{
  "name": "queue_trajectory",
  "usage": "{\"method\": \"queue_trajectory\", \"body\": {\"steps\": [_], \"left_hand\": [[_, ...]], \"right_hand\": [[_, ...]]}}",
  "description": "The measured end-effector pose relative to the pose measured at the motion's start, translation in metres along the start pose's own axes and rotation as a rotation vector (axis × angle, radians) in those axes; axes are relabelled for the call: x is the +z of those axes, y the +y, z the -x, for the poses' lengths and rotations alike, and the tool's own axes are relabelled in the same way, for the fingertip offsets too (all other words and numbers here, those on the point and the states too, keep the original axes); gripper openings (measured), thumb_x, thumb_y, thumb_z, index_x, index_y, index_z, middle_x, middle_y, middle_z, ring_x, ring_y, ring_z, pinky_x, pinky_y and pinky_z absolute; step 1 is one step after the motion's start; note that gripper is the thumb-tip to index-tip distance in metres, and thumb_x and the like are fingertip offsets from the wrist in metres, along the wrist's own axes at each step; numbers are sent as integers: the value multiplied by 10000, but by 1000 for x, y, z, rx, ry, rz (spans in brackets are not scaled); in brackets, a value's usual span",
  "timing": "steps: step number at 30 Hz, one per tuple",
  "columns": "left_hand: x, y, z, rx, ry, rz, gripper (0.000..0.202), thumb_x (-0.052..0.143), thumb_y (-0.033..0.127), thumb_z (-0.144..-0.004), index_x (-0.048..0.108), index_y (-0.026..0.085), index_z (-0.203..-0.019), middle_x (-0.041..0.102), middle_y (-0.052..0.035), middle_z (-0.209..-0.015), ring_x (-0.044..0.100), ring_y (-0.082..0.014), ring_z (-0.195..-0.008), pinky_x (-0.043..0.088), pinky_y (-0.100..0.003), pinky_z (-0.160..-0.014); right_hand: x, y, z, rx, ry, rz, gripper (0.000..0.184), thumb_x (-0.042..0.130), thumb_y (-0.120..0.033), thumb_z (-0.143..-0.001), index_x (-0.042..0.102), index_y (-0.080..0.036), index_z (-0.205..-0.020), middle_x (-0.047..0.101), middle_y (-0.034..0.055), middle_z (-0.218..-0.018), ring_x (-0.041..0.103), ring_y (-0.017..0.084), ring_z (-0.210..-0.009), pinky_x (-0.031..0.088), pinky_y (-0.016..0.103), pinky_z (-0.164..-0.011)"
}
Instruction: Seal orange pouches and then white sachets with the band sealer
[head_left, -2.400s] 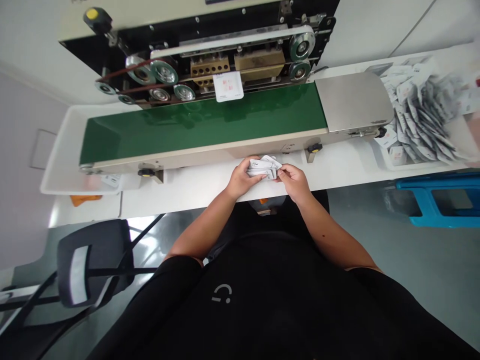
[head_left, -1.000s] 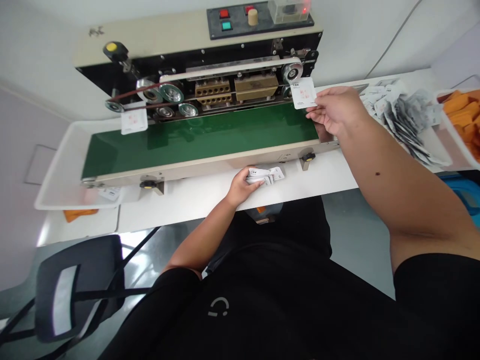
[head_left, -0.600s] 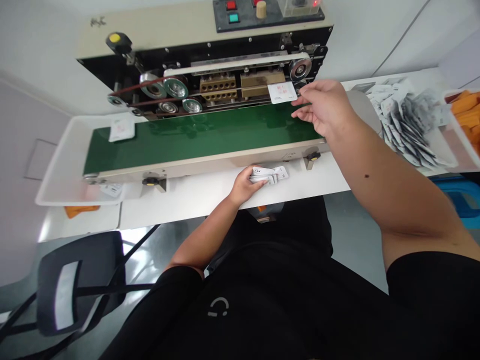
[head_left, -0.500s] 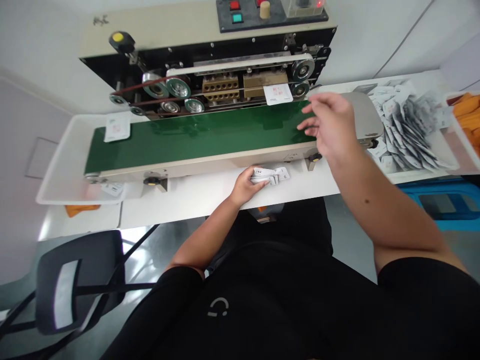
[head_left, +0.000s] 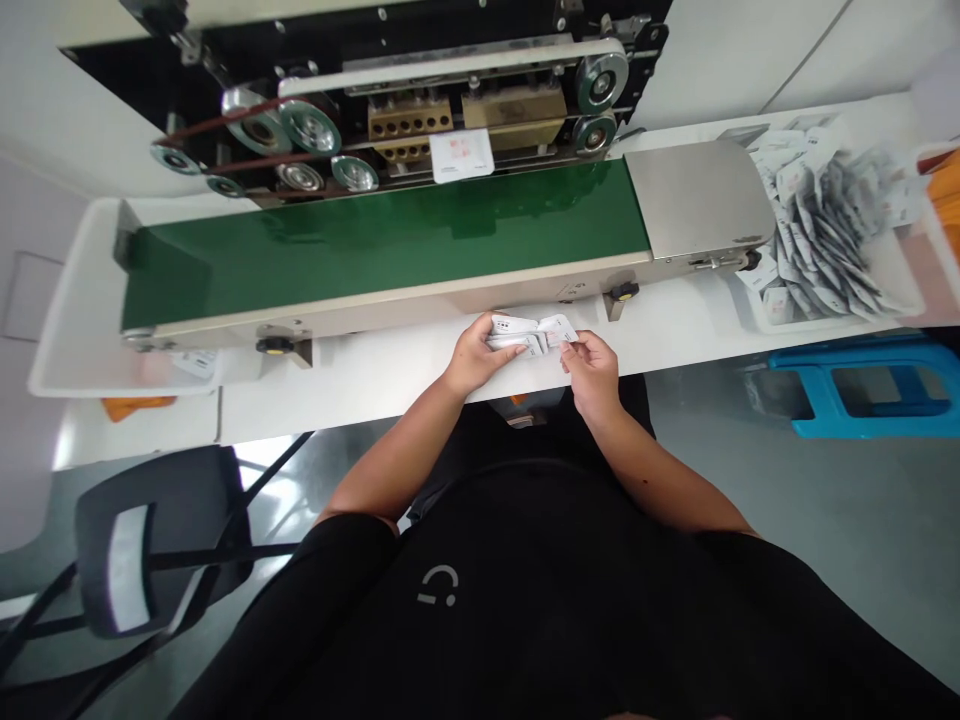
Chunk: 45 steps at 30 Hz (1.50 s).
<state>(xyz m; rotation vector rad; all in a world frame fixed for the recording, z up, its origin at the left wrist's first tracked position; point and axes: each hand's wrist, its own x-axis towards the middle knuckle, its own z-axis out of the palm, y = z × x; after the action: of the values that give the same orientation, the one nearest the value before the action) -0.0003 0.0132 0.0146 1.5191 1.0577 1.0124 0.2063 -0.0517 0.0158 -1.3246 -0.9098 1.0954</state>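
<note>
White sachets [head_left: 525, 336] pinched in both hands [head_left: 476, 360] [head_left: 592, 372]

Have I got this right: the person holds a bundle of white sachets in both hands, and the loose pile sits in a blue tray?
Not quite: the head view shows the pile in a white tray, not a blue one. The left hand and right hand hold the bundle.

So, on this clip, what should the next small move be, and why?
Probably the right hand should draw one white sachet off the bundle and carry it to the green conveyor belt: it already pinches that sachet's end, the left hand grips the rest, and another sachet lies at the belt's far edge.
</note>
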Motion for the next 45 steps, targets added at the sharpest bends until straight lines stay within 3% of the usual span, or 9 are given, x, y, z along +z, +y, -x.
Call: {"method": "queue_trajectory", "body": {"steps": [4, 9, 14, 16, 19, 27, 32, 35, 45], "left_hand": [[0, 0, 0, -22, -30, -65, 528, 890, 524, -742, 673, 187, -1086, 730, -48, -966, 675, -201, -891, 522, -299, -816], [0, 2, 0, -32, -40, -108, 499, 889, 490, -739, 679, 192, -1079, 729, -33, -937, 669, -192, -849, 511, -285, -765], [0, 7, 1, -23, -146, -148, 457, 878, 479, -755, 696, 192, -1060, 733, -24, -907, 662, -177, -803, 508, -274, -735], [0, 8, 2, -21, -151, -165, 452, 879, 481, -754, 699, 196, -1055, 736, -24, -907, 664, -179, -803, 510, -275, -737], [0, 6, 2, -34, -105, -142, 456, 878, 479, -758, 690, 196, -1061, 734, -30, -910, 668, -182, -813, 513, -275, -735], [0, 6, 1, -34, -76, -101, 452, 882, 456, -757, 686, 193, -1069, 738, -41, -936, 677, -190, -840, 528, -282, -750], [0, 3, 0, -26, -64, -108, 447, 881, 455, -758, 678, 191, -1055, 722, -32, -915, 661, -181, -823, 515, -277, -745], [0, 4, 0, -22, -59, -116, 445, 879, 453, -762, 676, 188, -1056, 723, -35, -920, 659, -180, -827, 515, -279, -751], [-1, 3, 1, -12, -68, -114, 437, 874, 438, -768, 686, 195, -1079, 735, -39, -941, 680, -195, -855, 534, -291, -770]], "right_hand": [[0, -6, -7, 4, 69, -102, 298, 731, -470, -883, 581, -215, -921, 606, 9, -844, 525, 104, -684, 470, 231, -622], [-1, -11, -8, -23, 17, -172, 296, 743, -452, -894, 589, -244, -1037, 652, 27, -961, 613, 139, -829, 529, 262, -725], [-15, -37, -17, -228, -201, 243, 216, 739, -346, -897, 724, -275, -1100, 707, 39, -1084, 660, 203, -1014, 535, 343, -906], [-25, -51, -22, -283, -275, 460, 114, 724, -317, -904, 773, -270, -996, 720, 31, -986, 658, 209, -932, 525, 358, -865], [-40, -72, -30, -285, -234, 591, 67, 753, -299, -870, 784, -261, -915, 704, 19, -858, 609, 182, -763, 507, 341, -731], [-64, -150, -71, -192, 51, 16, 279, 905, -248, -685, 660, -205, -812, 640, 0, -760, 614, 118, -614, 518, 241, -529], [-58, -191, -115, -70, 68, -123, 150, 713, -92, -844, 598, -187, -854, 655, 19, -740, 628, 100, -584, 509, 216, -532], [-54, -199, -137, 9, 55, -35, 161, 602, -29, -922, 578, -181, -875, 633, 16, -656, 637, 107, -565, 503, 222, -553], [-40, -188, -182, 76, 82, 78, 160, 557, -15, -1008, 571, -162, -945, 659, 18, -636, 630, 89, -531, 451, 193, -536]]}}
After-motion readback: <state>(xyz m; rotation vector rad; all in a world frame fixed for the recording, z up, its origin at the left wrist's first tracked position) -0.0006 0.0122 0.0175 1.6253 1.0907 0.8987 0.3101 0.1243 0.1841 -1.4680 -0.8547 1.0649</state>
